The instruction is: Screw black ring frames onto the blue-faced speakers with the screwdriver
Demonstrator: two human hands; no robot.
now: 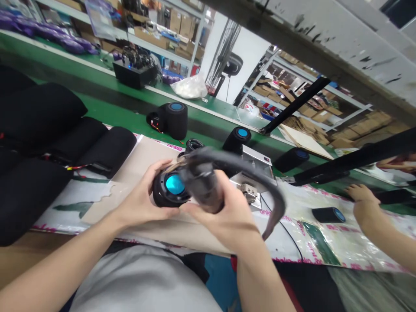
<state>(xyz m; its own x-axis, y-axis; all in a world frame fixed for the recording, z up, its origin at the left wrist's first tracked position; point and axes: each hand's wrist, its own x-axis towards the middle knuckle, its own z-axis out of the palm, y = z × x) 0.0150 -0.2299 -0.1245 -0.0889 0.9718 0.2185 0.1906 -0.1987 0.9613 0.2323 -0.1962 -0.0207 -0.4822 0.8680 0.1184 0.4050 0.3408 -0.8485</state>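
Note:
My left hand (144,197) is closed round the side of a black cylindrical speaker (159,197) whose end with a shiny blue disc faces up. In my right hand (224,216) is a dark power screwdriver (203,186), smeared by motion, with a thick black cable (263,173) looping off to the right. The screwdriver is beside the blue disc, over the speaker's right edge. Its tip is hidden or blurred, so I cannot tell whether it touches the speaker. Behind the tool sits a small black round part (194,145).
Black speaker bodies (110,149) with loose wires crowd the left. A silver metal box (256,160) stands right of the tool. Speakers (177,121) line the green bench behind. At the right, another person's hand (362,195) rests near a lying speaker (328,214). A black post (295,106) slants overhead.

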